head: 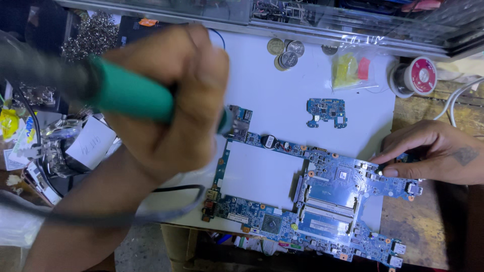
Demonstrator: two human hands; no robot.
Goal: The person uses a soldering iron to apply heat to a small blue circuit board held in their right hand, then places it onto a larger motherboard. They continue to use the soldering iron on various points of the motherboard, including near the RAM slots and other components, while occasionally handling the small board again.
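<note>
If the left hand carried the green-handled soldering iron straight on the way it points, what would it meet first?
Probably the top-left corner of the large blue circuit board. The left hand aims the soldering iron rightward and down, its tip hidden near the board's connector. Depth is unclear, so the tip's height cannot be told.

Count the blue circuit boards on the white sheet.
2. The large circuit board lies across the sheet's lower half, under the right hand. The small circuit board lies above it, apart. The left hand may hide others.
</note>
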